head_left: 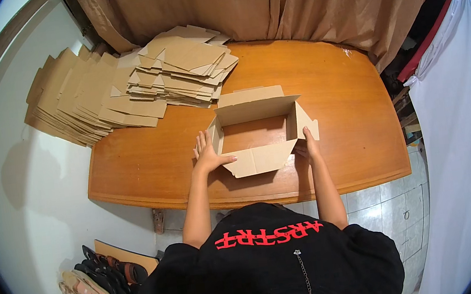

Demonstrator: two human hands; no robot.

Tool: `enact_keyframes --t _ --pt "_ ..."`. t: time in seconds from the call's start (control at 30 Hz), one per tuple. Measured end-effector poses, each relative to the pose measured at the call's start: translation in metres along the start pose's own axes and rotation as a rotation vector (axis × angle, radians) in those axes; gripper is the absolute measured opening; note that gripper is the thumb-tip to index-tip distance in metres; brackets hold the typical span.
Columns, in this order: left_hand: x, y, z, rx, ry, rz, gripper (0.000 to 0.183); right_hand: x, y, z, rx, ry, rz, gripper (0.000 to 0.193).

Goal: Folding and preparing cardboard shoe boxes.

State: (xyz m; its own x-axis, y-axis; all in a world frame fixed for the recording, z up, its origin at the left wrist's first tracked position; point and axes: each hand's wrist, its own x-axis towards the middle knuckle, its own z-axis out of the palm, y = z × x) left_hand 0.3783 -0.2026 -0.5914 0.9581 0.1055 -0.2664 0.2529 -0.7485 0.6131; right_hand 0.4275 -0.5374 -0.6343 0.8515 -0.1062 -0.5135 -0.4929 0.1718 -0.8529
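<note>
Now both hands, left hand and right hand, flank the cardboard box.

The open cardboard box sits on the table, straight in front of me. My left hand lies against the box's left wall, my right hand at its right near corner. The stacks of flat cardboard blanks lie behind the box, to its left.
</note>
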Motion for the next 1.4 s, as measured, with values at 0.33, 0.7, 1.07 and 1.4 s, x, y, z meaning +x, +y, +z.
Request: enact_keyframes --t 0.33,0.7,1.07,1.4 --pt "-0.009 0.026 -0.018 0.116 0.003 0.084 0.105 -0.007 -0.028 0.022 -0.447 0.671 -0.845 0.075" --pt "0.009 0.018 -0.003 0.135 -0.028 0.104 0.118 0.026 -0.081 0.071 -1.308 0.567 -0.769 0.072" --pt "0.014 0.009 -0.001 -0.015 0.069 0.092 0.143 0.038 -0.069 0.054 -0.653 0.186 -0.977 0.059" --pt "0.008 0.024 -0.003 0.147 0.148 0.196 0.140 -0.004 -0.037 0.038 -0.976 0.065 -1.008 0.048"
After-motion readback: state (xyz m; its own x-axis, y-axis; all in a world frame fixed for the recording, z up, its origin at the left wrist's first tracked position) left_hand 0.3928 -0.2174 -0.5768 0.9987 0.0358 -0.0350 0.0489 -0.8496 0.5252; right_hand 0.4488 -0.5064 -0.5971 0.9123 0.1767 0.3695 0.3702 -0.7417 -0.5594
